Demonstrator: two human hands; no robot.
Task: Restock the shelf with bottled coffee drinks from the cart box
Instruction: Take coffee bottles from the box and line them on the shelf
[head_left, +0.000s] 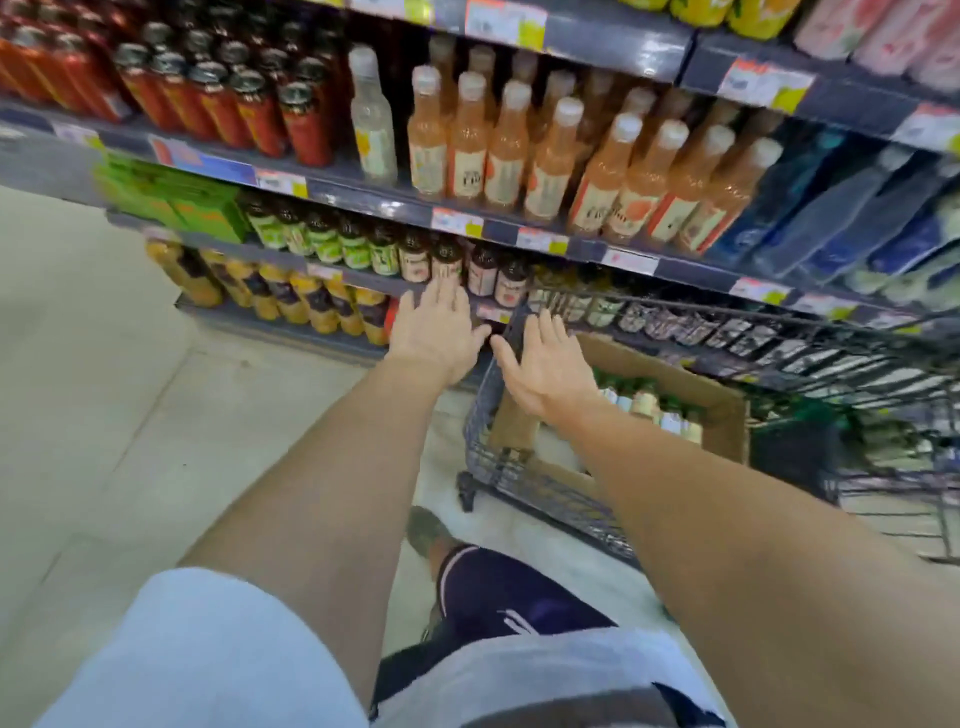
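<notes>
Head view: both empty hands (493, 343) beside shelved coffee bottles (467, 267).

I have both bare arms stretched forward, palms down, toward the cart (519, 457). My left hand (441, 332) is just left of its front corner, fingers straight and spread. My right hand (545, 369) hovers over that corner, fingers straight, holding nothing, thumbs nearly meeting.
</notes>
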